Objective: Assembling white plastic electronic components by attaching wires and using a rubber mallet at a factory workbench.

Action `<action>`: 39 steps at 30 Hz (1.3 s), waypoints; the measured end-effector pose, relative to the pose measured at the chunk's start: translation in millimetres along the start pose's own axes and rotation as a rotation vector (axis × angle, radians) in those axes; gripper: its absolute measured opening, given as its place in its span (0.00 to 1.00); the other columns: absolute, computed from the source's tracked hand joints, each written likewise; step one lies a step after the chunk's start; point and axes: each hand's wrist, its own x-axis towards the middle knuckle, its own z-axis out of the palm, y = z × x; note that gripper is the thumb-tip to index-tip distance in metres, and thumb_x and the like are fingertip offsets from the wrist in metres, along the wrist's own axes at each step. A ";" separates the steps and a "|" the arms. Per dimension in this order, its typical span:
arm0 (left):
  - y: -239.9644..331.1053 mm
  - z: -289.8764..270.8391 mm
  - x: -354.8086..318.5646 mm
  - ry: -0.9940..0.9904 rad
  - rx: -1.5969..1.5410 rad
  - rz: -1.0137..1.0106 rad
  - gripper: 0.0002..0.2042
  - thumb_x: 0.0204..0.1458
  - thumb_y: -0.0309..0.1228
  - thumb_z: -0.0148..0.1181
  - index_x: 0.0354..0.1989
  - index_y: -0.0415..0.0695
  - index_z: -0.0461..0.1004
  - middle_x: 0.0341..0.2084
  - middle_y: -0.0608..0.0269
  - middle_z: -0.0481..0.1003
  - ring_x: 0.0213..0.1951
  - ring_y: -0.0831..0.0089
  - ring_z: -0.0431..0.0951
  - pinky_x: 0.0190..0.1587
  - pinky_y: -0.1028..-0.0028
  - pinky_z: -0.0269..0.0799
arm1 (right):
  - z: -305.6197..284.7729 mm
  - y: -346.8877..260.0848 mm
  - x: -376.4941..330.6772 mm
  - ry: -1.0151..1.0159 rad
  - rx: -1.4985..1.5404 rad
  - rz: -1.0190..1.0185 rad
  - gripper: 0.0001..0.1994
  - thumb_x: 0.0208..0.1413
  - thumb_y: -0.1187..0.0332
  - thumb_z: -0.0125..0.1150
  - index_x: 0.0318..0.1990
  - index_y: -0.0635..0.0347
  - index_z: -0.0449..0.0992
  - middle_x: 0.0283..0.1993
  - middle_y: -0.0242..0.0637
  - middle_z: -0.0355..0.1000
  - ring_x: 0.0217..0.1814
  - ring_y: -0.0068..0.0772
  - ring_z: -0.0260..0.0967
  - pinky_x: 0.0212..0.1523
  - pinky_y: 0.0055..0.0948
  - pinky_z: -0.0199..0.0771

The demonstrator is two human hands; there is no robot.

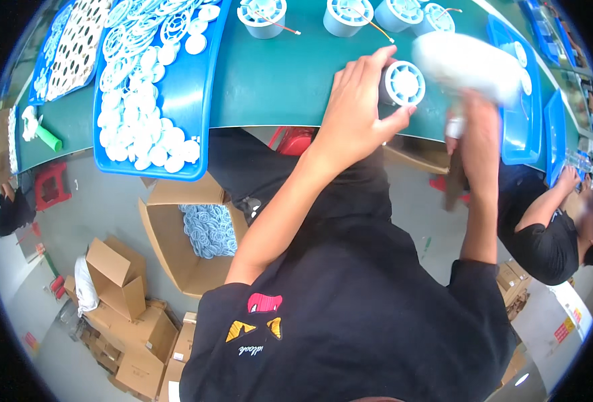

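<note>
My left hand (362,107) is wrapped round a dark grey cylindrical housing with a white spoked cap (404,84), tipped on its side at the near edge of the green table. In my right hand (477,127) is the handle of a mallet with a thick white head (467,65). The mallet is smeared by motion. Its head hangs just to the right of the spoked cap, apart from it. Beyond my hands stand several white cylindrical housings (263,20) with spoked tops and thin wires.
A blue tray (203,134) of white discs and pale blue rings stands left. Another blue tray (521,147) is at right. An open carton (169,248) of blue rings sits below the table, near stacked boxes (132,335). A co-worker (544,234) sits at right.
</note>
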 end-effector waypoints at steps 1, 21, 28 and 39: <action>-1.5 -0.7 0.3 0.004 -0.013 -0.012 0.40 0.52 0.37 0.74 0.72 0.40 0.62 0.60 0.49 0.75 0.63 0.54 0.72 0.68 0.56 0.62 | 0.1 -19.2 5.9 -0.060 0.092 0.115 0.25 0.76 0.48 0.52 0.50 0.68 0.74 0.30 0.32 0.69 0.18 0.17 0.63 0.18 0.21 0.61; 2.5 -61.8 -14.3 0.518 0.211 -0.371 0.38 0.60 0.30 0.67 0.74 0.30 0.53 0.68 0.34 0.62 0.70 0.42 0.63 0.73 0.53 0.59 | 50.9 -14.6 -35.9 -0.121 -0.212 -0.289 0.26 0.56 0.69 0.75 0.61 0.66 0.75 0.53 0.52 0.77 0.54 0.55 0.79 0.54 0.41 0.78; -32.8 -65.7 40.6 0.656 0.354 -0.277 0.47 0.54 0.29 0.74 0.77 0.35 0.49 0.67 0.33 0.61 0.69 0.37 0.61 0.71 0.49 0.56 | 35.3 14.1 -0.6 0.125 -0.457 -0.313 0.27 0.56 0.66 0.76 0.62 0.65 0.75 0.51 0.52 0.76 0.52 0.56 0.76 0.52 0.46 0.76; -18.6 -71.9 -28.7 0.457 0.208 -0.192 0.47 0.49 0.28 0.78 0.76 0.38 0.54 0.56 0.42 0.74 0.56 0.42 0.76 0.60 0.54 0.72 | 144.8 -92.1 -12.7 -0.146 -0.098 -0.395 0.14 0.63 0.63 0.71 0.45 0.64 0.76 0.40 0.45 0.77 0.33 0.44 0.76 0.36 0.39 0.76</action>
